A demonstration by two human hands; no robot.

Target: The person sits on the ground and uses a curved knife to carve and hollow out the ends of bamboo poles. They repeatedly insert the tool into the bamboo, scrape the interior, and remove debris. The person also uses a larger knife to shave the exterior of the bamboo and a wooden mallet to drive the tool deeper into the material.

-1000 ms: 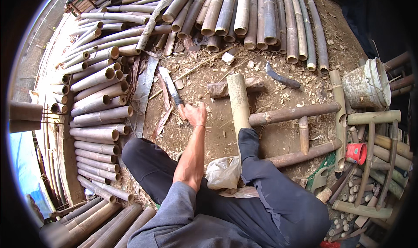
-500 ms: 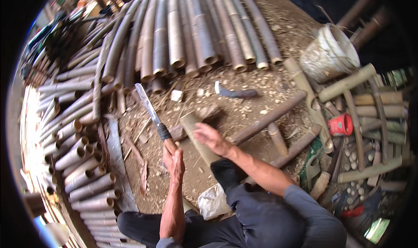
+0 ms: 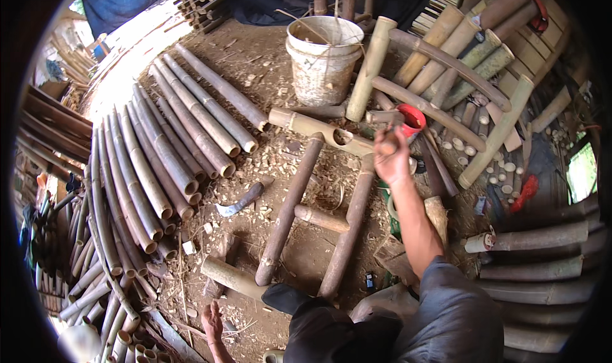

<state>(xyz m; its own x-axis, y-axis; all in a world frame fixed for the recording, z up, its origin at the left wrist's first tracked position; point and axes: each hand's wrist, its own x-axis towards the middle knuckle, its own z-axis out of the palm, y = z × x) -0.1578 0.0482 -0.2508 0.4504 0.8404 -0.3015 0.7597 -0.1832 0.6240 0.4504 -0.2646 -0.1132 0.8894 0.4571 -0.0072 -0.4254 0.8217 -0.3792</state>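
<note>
My right hand [image 3: 391,154] is stretched forward, its fingers curled round a small brownish thing I cannot make out. It is right beside a red container [image 3: 412,119], overlapping the end of a notched bamboo piece [image 3: 306,122]. Low in the picture, my left hand [image 3: 212,325] is partly in view with its fingers loosely extended and nothing seen in them. Just above it, a short pale bamboo piece [image 3: 231,276] lies against my dark-covered foot [image 3: 284,297]. A curved blade with a dark handle [image 3: 245,198] rests on the chip-strewn ground.
Joined bamboo poles [image 3: 287,216] form a frame in the middle. Long bamboo poles [image 3: 143,165] fan out at the left. A dirty white bucket [image 3: 324,63] stands at the back. More bamboo parts [image 3: 503,121] and stacked thick poles [image 3: 542,267] fill the right side.
The view has swung to the right. My right hand has left the pale bamboo piece and reached to the red container. The machete that my left hand held is out of sight.
</note>
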